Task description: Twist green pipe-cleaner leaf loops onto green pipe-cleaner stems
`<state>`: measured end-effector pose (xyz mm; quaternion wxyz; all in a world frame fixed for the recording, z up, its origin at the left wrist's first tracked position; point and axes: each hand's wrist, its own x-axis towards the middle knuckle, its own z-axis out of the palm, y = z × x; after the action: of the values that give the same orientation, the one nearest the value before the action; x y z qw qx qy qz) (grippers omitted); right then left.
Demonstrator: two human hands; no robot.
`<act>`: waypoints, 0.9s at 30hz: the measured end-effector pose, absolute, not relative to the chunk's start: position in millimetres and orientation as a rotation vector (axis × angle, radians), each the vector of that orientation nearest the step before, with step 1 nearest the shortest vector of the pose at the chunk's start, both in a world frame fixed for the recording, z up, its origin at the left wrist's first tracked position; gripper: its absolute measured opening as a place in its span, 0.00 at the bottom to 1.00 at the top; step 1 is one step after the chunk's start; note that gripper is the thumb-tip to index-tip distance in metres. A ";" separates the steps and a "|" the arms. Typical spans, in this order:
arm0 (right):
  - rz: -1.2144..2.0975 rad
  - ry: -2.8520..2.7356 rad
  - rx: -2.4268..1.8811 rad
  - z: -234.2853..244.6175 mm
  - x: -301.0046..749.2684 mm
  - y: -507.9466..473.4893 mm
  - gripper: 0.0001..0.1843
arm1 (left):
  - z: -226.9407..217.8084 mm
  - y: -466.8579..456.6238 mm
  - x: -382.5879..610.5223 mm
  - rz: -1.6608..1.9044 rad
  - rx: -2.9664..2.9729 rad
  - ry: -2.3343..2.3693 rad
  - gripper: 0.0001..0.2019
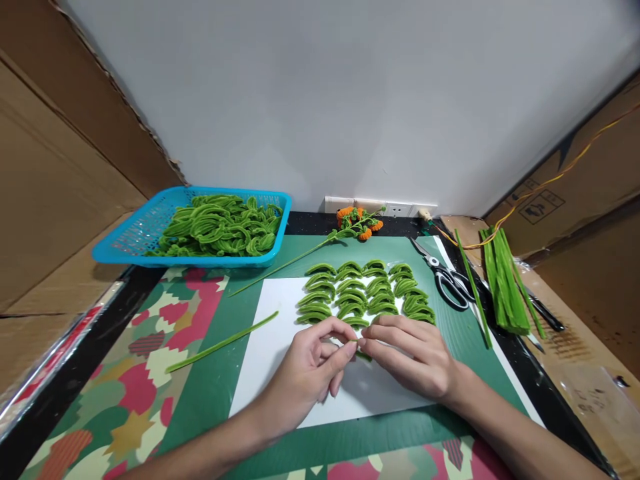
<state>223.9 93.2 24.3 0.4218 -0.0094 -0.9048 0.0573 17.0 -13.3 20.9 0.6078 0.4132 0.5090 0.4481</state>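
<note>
"Our fingers [344, 355]: pinched or apart?"
"Left hand [314, 367] and right hand [417, 360], we pinch one green strip [364, 357] above the white sheet [273, 307]."
"Around it?"
"On the sheet we count four columns of curled pieces [351, 285]; right of it, one pair of scissors [434, 263]; beyond its left, one blue basket [185, 261]."

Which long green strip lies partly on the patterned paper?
The single strip left of the left hand: its lower end lies on the patterned paper, while the other strips lie at right, near the scissors.
</note>
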 end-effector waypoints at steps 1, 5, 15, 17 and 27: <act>0.139 -2.266 -0.027 23.4 223.9 93.1 0.11 | 22.1 -13.0 17.3 1.050 0.946 1.175 0.17; 0.126 -2.269 -0.046 21.7 224.5 93.4 0.11 | 27.6 -12.0 18.2 1.085 0.906 1.145 0.19; 0.023 -2.302 -0.050 28.5 232.3 94.1 0.13 | 32.1 -9.4 15.7 1.050 0.832 1.111 0.25; 0.030 -2.289 -0.050 28.1 232.0 93.1 0.14 | 32.5 -9.0 16.0 1.048 0.831 1.112 0.26; 0.015 -2.248 -0.070 24.9 226.5 91.8 0.11 | 29.4 -9.5 13.8 1.049 0.867 1.152 0.22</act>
<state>226.5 91.8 24.9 0.4314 -0.0279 -0.9017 0.0060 13.8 -9.5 29.4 0.6282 0.3784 0.5025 0.4579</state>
